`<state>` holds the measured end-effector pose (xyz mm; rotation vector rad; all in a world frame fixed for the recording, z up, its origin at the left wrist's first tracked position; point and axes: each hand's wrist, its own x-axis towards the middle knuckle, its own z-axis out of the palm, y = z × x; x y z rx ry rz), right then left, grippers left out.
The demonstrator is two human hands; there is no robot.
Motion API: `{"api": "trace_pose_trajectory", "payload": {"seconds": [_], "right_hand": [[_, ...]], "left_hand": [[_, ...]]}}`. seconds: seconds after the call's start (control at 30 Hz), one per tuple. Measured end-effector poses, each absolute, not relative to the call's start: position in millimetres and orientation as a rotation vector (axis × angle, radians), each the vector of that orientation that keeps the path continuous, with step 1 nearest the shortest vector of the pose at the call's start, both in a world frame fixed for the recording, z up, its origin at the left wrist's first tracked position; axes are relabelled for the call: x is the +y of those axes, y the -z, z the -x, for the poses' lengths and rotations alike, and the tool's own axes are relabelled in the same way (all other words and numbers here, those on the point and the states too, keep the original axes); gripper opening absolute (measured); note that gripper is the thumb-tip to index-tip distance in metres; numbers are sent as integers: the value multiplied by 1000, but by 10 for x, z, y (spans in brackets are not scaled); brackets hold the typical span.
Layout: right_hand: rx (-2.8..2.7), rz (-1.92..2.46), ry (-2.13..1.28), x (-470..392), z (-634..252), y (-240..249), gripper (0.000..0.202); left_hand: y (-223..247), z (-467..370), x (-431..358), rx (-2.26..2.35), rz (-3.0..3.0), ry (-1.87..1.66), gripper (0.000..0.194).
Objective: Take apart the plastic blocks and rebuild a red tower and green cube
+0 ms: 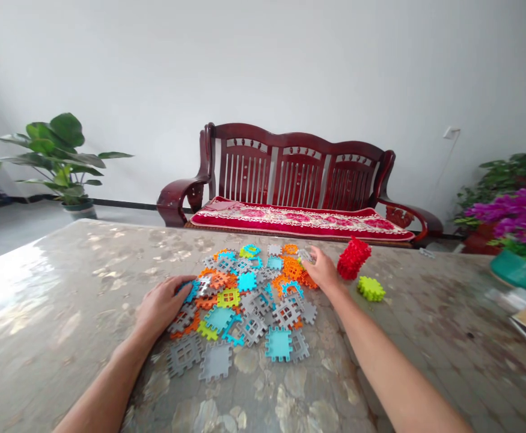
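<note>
A loose pile of square plastic interlocking tiles with notched edges, in grey, blue, orange and lime, covers the middle of the table; a blue tile [247, 281] lies on top. At the pile's left edge, my left hand [161, 300] rests with bent fingers against a blue tile [192, 291]; its fingertips are partly hidden. My right hand [322, 269] is at the far right edge, thumb and fingers apart beside a grey tile [306, 255]. Right of that hand stand a stack of red tiles [353, 258] and a shorter lime stack [371, 288].
The table [64, 313] has a glossy floral cover. Beyond it stands a dark red wooden bench [299, 174] with a red patterned cushion. A potted plant [59, 156] is at the left; purple flowers [515, 210] in a teal pot [519, 273] stand at the right.
</note>
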<state>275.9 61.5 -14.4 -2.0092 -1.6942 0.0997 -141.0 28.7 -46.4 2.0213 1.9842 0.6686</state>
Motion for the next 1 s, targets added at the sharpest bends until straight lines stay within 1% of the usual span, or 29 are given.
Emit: {"api": "trace_pose_trajectory", "payload": {"seconds": [0.03,0.1,0.23,0.43,0.57,0.63,0.8,0.9,1.0], "right_hand": [[-1713,1936,-129,599,-2752,141,58],[-1765,1901,-145,584,-2746,131,52],[-1767,2102,-95,643,-2788,103,44],[-1727,2284,-146,785,-2809,80,30],[-1634,2302,-166,795,-2759,69,32],[-1578,2264,-169,776,-2758,64,34],[-1501,2029,-191,703,-2873,10,25],[-1465,1896,-236,624,-2987,-25,31],[-1479,1815,-360,503,-3072,6,34]], "left_hand": [[459,1408,284,1988,-2019,-668,44],[449,1403,278,1989,-2021,-675,44],[425,1388,263,1997,-2023,-691,44],[402,1370,248,2013,-2028,-684,43],[404,1370,251,2008,-2026,-683,44],[402,1369,254,2003,-2027,-677,44],[392,1366,259,2027,-2019,-656,44],[399,1375,261,2000,-2034,-671,44],[415,1386,267,1976,-2036,-697,44]]}}
